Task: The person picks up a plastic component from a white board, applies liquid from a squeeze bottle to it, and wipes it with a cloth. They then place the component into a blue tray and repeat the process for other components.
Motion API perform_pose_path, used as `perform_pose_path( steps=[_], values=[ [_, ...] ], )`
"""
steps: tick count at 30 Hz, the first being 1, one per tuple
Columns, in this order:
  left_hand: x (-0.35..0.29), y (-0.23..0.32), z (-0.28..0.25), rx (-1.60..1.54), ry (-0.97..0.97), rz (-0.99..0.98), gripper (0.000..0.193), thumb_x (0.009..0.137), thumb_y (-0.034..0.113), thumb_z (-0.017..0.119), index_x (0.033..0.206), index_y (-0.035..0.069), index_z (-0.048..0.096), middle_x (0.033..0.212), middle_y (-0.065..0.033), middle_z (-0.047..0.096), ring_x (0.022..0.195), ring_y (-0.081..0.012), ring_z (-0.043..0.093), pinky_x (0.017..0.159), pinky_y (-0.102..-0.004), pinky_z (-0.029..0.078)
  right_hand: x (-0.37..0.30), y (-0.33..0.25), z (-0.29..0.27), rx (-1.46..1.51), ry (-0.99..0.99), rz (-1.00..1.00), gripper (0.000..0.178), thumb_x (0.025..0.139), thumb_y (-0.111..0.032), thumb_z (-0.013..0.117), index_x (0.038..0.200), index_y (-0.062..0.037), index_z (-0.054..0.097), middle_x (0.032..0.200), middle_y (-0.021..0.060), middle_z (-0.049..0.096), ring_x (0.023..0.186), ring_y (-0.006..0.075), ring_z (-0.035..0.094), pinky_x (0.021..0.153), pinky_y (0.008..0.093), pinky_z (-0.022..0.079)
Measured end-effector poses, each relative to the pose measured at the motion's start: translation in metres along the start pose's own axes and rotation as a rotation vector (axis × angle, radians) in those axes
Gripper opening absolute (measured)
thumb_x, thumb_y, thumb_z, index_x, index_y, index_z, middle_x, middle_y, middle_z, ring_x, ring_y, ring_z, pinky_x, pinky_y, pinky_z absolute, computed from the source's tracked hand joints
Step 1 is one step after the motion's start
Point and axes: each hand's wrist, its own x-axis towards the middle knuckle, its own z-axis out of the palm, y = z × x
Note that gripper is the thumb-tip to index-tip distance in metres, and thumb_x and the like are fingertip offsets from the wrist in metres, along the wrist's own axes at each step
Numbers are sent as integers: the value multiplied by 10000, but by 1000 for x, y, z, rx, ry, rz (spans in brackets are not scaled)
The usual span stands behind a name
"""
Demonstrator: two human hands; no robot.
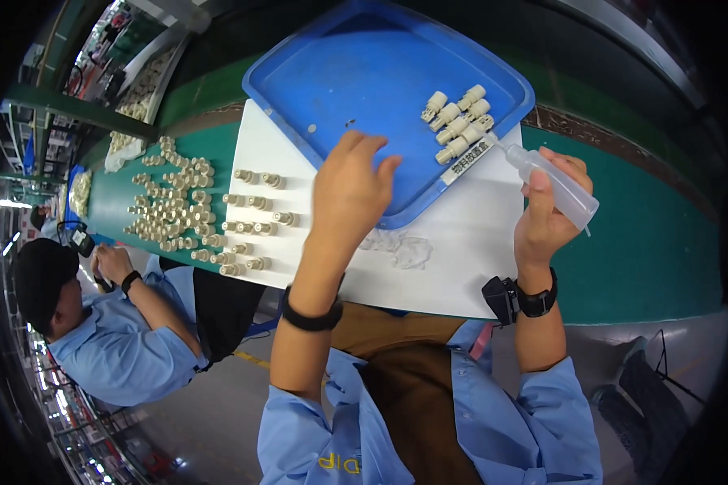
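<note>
My right hand [548,206] grips a translucent plastic squeeze bottle [560,191], tilted so that its narrow nozzle points up and left. The nozzle tip lies close to the end of a cream cylindrical plastic part [461,149] in the blue tray [372,81]. Several such parts lie side by side in that tray's right corner. Over the tray's near left edge hovers my left hand [353,184], its thumb apart from the bent fingers and nothing visible in it. Small dark and pale bits [312,128] rest on the tray floor.
On the white sheet [461,275], more cream parts [260,203] stand in loose rows to the left, and a crowd of them [170,198] covers the green table [623,242] beyond. Clear crumpled film [404,250] lies near me. A co-worker [121,323] sits at left.
</note>
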Motion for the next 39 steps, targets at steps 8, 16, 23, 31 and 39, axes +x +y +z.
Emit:
perform_pose_path(
  steps=[8,16,23,31,39],
  values=[
    [70,12,83,103,-119,-252,280,790,256,599,917,12,651,969,-184,593,868,-348,585,768,-402,476,11,7,0,-60,120,12,217,816,-78,614,980,46,545,991,167,579,668,127,552,544,208,455],
    [80,3,93,-141,-258,-439,262,741,216,645,900,8,659,831,-212,636,824,-352,608,729,-398,486,8,4,5,-36,105,43,233,818,-104,626,980,46,553,971,164,592,604,116,542,520,207,438],
    [67,8,77,-333,-99,-468,215,734,145,650,867,-22,627,814,-206,632,791,-328,619,712,-373,485,6,5,1,-80,108,59,253,821,-124,626,979,60,556,961,166,602,605,111,541,521,200,436],
    [-7,1,7,-408,141,-240,127,770,60,617,849,-36,590,733,-157,625,639,-250,604,603,-332,470,5,1,0,-101,70,52,283,818,-151,635,981,65,554,959,166,602,610,111,543,526,197,444],
    [-56,-22,-4,-337,264,-209,134,763,-27,612,894,-30,586,722,-135,602,596,-190,591,509,-266,458,-3,-3,9,-113,-17,23,276,818,-158,634,990,43,553,972,164,589,630,121,553,526,196,443]
  ],
)
